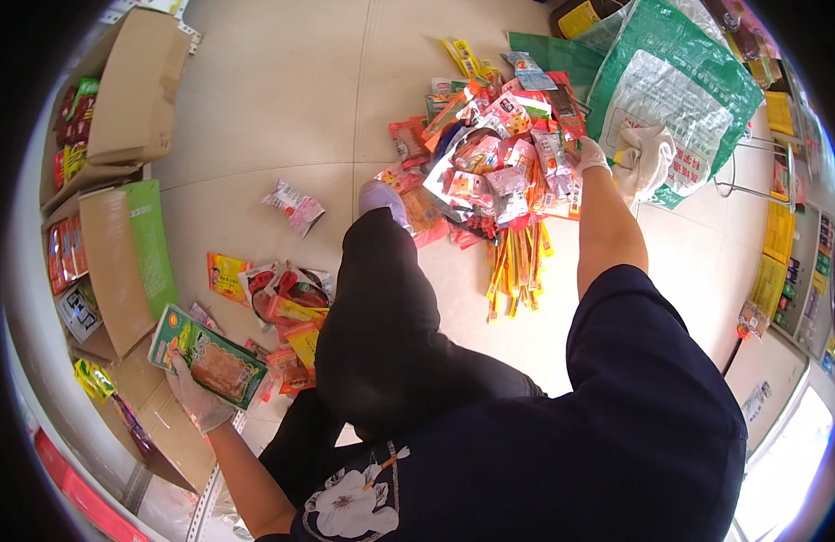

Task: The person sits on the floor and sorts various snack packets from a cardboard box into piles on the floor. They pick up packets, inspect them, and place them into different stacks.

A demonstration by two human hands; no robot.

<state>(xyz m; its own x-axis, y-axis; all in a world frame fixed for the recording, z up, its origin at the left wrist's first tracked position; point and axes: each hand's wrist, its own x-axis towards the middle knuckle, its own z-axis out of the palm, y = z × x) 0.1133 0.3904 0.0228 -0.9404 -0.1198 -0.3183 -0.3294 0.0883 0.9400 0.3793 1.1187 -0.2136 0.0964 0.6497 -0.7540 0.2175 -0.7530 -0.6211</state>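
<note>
My left hand (pixel 197 399), in a white glove, grips a flat green-edged snack packet (pixel 209 359) with a clear window and brownish food inside. It is at the lower left, over an opened cardboard box (pixel 169 425). At the upper right, my right hand (pixel 593 155), also gloved in white, reaches to the right edge of a large heap of snack packets (pixel 489 158). Its fingers are partly lost among the wrappers and glare, so what they hold does not show. A smaller group of packets (pixel 291 303) lies on the floor left of my bent leg.
Right of the heap lies a green and white woven sack (pixel 675 99) with a whitish cloth (pixel 648 158) on it. Opened cartons (pixel 133 90) of packets line the left shelf. One pink-white packet (pixel 293 206) lies alone on the tiles. Shelving (pixel 797 271) stands along the right.
</note>
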